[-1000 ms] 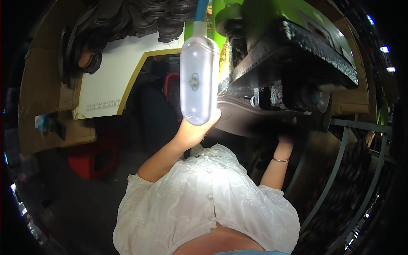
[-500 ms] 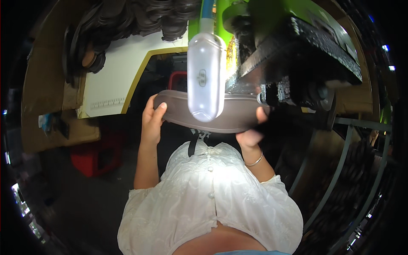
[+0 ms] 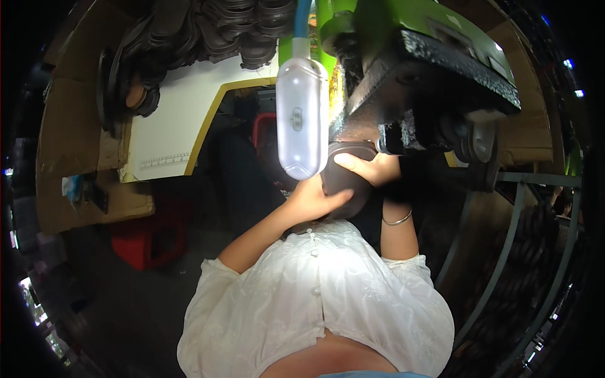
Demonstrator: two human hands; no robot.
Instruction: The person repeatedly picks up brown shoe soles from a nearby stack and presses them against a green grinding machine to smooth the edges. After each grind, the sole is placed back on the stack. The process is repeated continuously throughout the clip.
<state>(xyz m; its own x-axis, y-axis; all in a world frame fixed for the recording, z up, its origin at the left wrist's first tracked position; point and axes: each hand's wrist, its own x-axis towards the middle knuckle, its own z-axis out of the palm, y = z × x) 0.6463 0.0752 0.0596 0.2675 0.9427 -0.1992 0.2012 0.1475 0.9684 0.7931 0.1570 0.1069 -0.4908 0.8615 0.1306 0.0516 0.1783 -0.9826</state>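
Observation:
A dark brown shoe sole (image 3: pixel 351 179) is held with one end toward me and its far end against the green machine's (image 3: pixel 435 47) lower metal part. My left hand (image 3: pixel 312 200) grips the sole's near left side, thumb lying across it and fingers hidden underneath. On the right edge, my right hand (image 3: pixel 380 169) closes round the sole with its thumb on the upper face. A pale oblong lamp (image 3: pixel 301 120) on a blue stem hangs in front and hides a little of the left fingers.
Several dark soles (image 3: pixel 233 28) are piled on the white table (image 3: pixel 164 138) with a yellow edge. A red stool (image 3: pixel 148 242) stands on the floor at left. Cardboard (image 3: pixel 75 126) lines the left side. A grey metal rack (image 3: pixel 510 239) holds dark pieces at right.
The sole has turned from lying crosswise to pointing away from me. My left hand has swung inward to the right, and my right hand has shifted up onto the sole's edge.

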